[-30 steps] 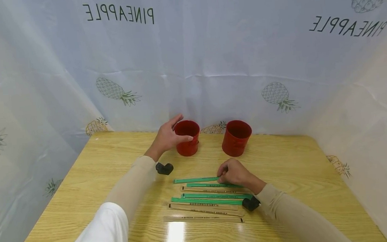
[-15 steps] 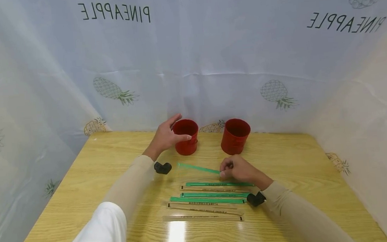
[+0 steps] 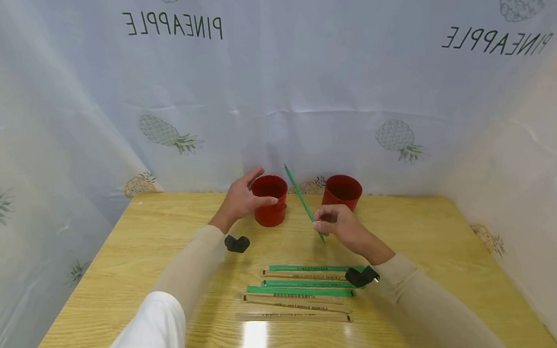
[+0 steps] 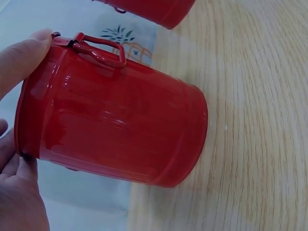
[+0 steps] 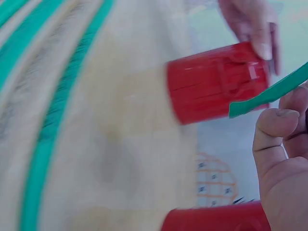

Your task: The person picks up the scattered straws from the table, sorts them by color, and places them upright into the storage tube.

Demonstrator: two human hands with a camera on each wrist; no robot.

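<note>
My left hand (image 3: 241, 201) holds the left small red bucket (image 3: 269, 216) by its rim, thumb on the near side and fingers around the far side. In the left wrist view the bucket (image 4: 120, 115) stands on the table, and the thumb rests beside its wire handle (image 4: 101, 53). Between thumb and fingertips, my right hand (image 3: 344, 231) pinches a green wrapped straw (image 3: 300, 195). It is raised off the table and tilted, its far end up near the left bucket. Behind the right hand stands a second red bucket (image 3: 332, 196), partly hidden by it.
Several green wrapped straws (image 3: 306, 292) and brown wrapped straws (image 3: 293, 314) lie side by side on the wooden table (image 3: 413, 294). A pineapple-print curtain (image 3: 299, 59) hangs behind the table and at its sides. Each wrist wears a black camera mount (image 3: 361, 277).
My right hand has lifted the green straw from the row and swung it up and forward, from lying flat to steeply tilted. The left hand has stayed on its bucket.
</note>
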